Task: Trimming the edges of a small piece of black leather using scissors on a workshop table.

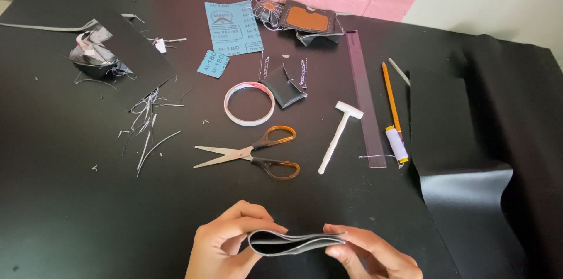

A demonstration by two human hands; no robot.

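Near the bottom edge of the black table (70, 208), my left hand (226, 244) and my right hand (366, 252) together hold a folded piece of black leather (293, 242). The left fingers pinch its rounded folded end. My right fingertips press the open layered end. The piece lies flat between the hands, its grey inner side showing along the edges. Just above the hands lie orange-handled scissors (252, 154), their blades apart and pointing left.
A roll of tape (249, 103), a white mallet (340, 135), a clear ruler (363, 97), a pencil (390, 100) and a white thread spool (397, 144) lie further back. Blue sandpaper sheets (231, 26), small leather pieces (284, 88), trimmings (146, 120) and a large leather sheet (463, 156) surround them.
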